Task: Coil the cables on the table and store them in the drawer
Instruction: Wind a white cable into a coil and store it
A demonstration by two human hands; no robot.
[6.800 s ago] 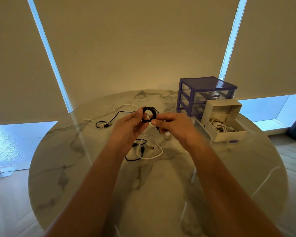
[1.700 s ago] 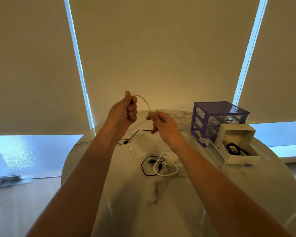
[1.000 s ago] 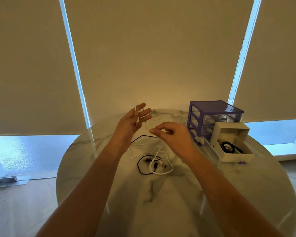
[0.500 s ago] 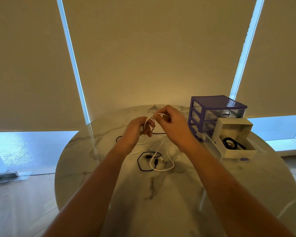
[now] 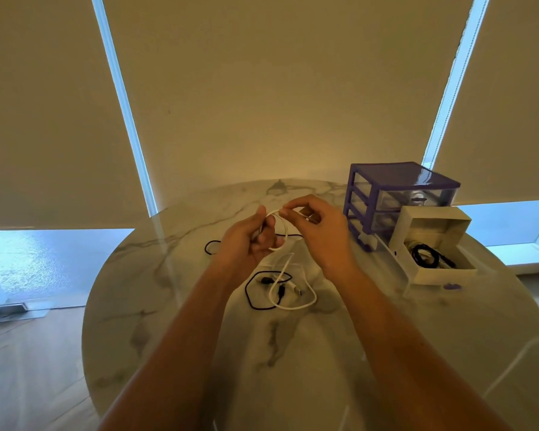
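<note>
A thin white cable (image 5: 285, 234) forms a small loop between my two hands above the middle of the marble table (image 5: 293, 353). My left hand (image 5: 246, 241) grips the loop's lower side with curled fingers. My right hand (image 5: 316, 227) pinches the cable at the top of the loop. The cable's tail hangs down to the table. Below lie another white cable (image 5: 296, 301) and a short black cable (image 5: 254, 290), overlapping. A second black cable (image 5: 210, 245) lies behind my left hand. The white drawer (image 5: 430, 244) stands pulled out of the purple drawer unit (image 5: 399, 194), with a coiled black cable (image 5: 425, 255) inside.
The purple drawer unit stands at the table's back right, with its open drawer jutting toward me. The round table's edge curves close on the left. Roller blinds (image 5: 262, 88) hang behind the table, and wooden floor (image 5: 28, 368) shows at the lower left.
My hands have come together from apart. The white cable, held stretched earlier, now bends into a loop between them. A black coil lies in the drawer that held only white cable before.
</note>
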